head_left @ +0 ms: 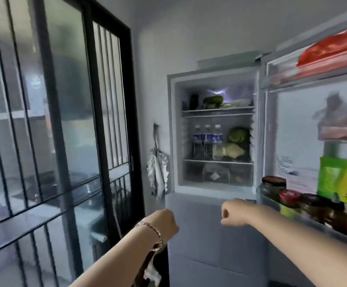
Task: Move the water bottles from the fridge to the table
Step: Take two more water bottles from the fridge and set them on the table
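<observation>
fridge door runs off the right edge; its shelf jars are blurred, labels unreadable

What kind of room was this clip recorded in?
Probably a home kitchen area or a passage beside one. An open fridge holds water bottles and greens, its door shelf is packed with jars, and a barred glass sliding door stands on the left.

- Bottles: clear, glossy plastic with blue paper-like labels.
- Fridge: smooth, matt pale shell; its shelves look like clear plastic or glass.
- Door left of the fridge: glossy glass in matt black metal bars.
- Bracelet: shiny metal links.
</observation>
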`<state>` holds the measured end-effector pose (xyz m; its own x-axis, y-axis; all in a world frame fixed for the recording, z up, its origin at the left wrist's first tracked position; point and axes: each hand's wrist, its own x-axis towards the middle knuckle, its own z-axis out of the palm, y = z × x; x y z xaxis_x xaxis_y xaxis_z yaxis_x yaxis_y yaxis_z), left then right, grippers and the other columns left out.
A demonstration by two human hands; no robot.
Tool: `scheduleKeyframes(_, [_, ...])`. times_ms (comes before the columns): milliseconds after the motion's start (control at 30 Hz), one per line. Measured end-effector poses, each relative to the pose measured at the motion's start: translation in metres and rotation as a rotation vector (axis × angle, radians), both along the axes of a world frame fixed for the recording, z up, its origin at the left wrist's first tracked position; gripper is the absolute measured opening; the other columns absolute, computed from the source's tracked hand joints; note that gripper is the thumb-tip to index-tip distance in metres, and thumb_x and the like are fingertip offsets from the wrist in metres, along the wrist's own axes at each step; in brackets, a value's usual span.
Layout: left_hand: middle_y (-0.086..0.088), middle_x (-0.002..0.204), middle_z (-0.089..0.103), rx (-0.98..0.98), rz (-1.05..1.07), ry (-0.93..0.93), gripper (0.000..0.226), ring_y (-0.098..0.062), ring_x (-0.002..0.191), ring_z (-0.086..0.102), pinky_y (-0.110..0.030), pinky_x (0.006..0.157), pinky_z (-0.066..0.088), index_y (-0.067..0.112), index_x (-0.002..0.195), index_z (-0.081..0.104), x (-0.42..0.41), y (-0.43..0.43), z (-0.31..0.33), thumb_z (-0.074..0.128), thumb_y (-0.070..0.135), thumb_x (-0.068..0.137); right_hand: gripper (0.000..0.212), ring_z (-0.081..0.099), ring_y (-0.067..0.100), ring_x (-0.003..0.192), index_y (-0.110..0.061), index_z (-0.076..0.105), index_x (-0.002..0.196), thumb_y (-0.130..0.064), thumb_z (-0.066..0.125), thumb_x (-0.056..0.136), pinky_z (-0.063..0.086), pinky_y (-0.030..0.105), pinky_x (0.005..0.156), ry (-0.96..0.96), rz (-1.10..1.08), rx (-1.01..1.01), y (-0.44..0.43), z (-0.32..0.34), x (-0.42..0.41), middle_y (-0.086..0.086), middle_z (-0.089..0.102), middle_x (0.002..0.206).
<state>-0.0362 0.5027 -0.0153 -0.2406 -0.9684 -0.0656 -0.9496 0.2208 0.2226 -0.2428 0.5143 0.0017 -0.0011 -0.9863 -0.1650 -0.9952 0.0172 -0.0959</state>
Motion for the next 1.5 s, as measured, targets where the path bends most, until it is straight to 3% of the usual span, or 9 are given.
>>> scheduleKeyframes(100, [-0.010, 0.124, 0.063, -0.017, -0.072, 0.003, 0.033, -0.027, 0.114, 0.059, -0.033, 0.096, 0.049, 0.010, 0.118, 0.060, -0.013, -0.070, 0.010, 0.043, 0.023, 0.093, 0.037, 0.063, 0.038, 0.097, 0.001, 0.065, 0.101, -0.029, 0.049, 0.086, 0.052, 0.039, 0.081, -0.033, -0.095, -0.066, -0.057, 0.015, -0.019, 0.021, 0.067, 0.109])
scheduleKeyframes(200, [-0.006, 0.120, 0.064, -0.035, -0.140, -0.022, 0.029, -0.025, 0.109, 0.063, -0.031, 0.091, 0.050, 0.014, 0.115, 0.059, -0.029, -0.138, 0.016, 0.044, 0.026, 0.093, 0.028, 0.041, 0.029, 0.063, -0.011, 0.047, 0.058, -0.022, 0.048, 0.083, 0.031, 0.029, 0.052, -0.032, -0.164, -0.096, -0.107, 0.027, -0.038, 0.008, 0.045, 0.059])
scheduleKeyframes(300, [-0.004, 0.122, 0.063, -0.091, -0.207, -0.017, 0.029, -0.024, 0.110, 0.061, -0.029, 0.091, 0.048, 0.017, 0.115, 0.057, -0.053, -0.205, 0.029, 0.044, 0.030, 0.092, 0.033, 0.030, 0.022, 0.053, -0.015, 0.036, 0.052, -0.019, 0.047, 0.084, 0.020, 0.030, 0.051, -0.045, -0.224, -0.115, -0.155, 0.040, -0.062, 0.004, 0.033, 0.056])
scheduleKeyframes(533, [-0.008, 0.116, 0.066, -0.253, -0.255, 0.020, 0.019, -0.027, 0.109, 0.061, -0.034, 0.093, 0.050, 0.017, 0.097, 0.058, -0.118, -0.352, 0.066, 0.045, 0.030, 0.093, 0.023, 0.054, 0.025, 0.083, -0.009, 0.064, 0.097, -0.027, 0.054, 0.087, 0.037, 0.028, 0.065, -0.040, -0.260, -0.206, -0.286, 0.067, -0.120, 0.010, 0.058, 0.092])
scheduleKeyframes(667, [-0.010, 0.117, 0.064, -0.324, -0.226, 0.027, 0.035, -0.028, 0.108, 0.060, -0.037, 0.091, 0.048, 0.012, 0.114, 0.056, -0.160, -0.438, 0.085, 0.041, 0.037, 0.094, 0.014, 0.054, 0.025, 0.086, -0.019, 0.056, 0.078, -0.027, 0.052, 0.090, 0.037, 0.025, 0.059, -0.040, -0.235, -0.321, -0.369, 0.085, -0.156, 0.004, 0.059, 0.089])
scheduleKeyframes(767, [-0.011, 0.116, 0.063, -0.422, -0.178, 0.044, 0.035, -0.030, 0.107, 0.060, -0.039, 0.088, 0.048, 0.012, 0.117, 0.051, -0.186, -0.490, 0.103, 0.040, 0.036, 0.095, 0.030, 0.061, 0.025, 0.098, -0.012, 0.059, 0.114, -0.030, 0.050, 0.091, 0.043, 0.029, 0.073, -0.075, -0.257, -0.410, -0.429, 0.102, -0.178, 0.005, 0.065, 0.113])
scheduleKeyframes(967, [-0.008, 0.124, 0.056, -0.538, -0.091, 0.228, 0.037, -0.028, 0.105, 0.061, -0.036, 0.081, 0.050, 0.016, 0.130, 0.042, -0.225, -0.586, 0.129, 0.041, 0.030, 0.096, 0.058, 0.057, 0.028, 0.113, -0.012, 0.033, 0.140, -0.044, 0.046, 0.093, 0.050, 0.036, 0.084, -0.032, -0.255, -0.699, -0.543, 0.126, -0.203, 0.012, 0.044, 0.138])
scheduleKeyframes(1233, [-0.003, 0.153, 0.030, -0.600, -0.217, 0.208, 0.055, -0.026, 0.135, 0.036, -0.039, 0.107, 0.037, 0.020, 0.146, 0.025, -0.259, -0.690, 0.149, 0.040, 0.038, 0.095, 0.055, 0.058, 0.026, 0.113, -0.017, 0.051, 0.129, -0.055, 0.039, 0.091, 0.048, 0.032, 0.082, 0.073, -0.303, -0.596, -0.617, 0.140, -0.220, 0.007, 0.059, 0.128])
scheduleKeyframes(1500, [-0.014, 0.109, 0.062, -0.623, -0.221, 0.193, 0.033, -0.027, 0.098, 0.055, -0.035, 0.080, 0.046, 0.007, 0.098, 0.058, -0.264, -0.719, 0.145, 0.041, 0.035, 0.095, 0.050, 0.062, 0.027, 0.106, -0.016, 0.058, 0.116, -0.055, 0.045, 0.087, 0.044, 0.030, 0.073, 0.179, -0.344, -0.677, -0.625, 0.138, -0.213, 0.007, 0.066, 0.117])
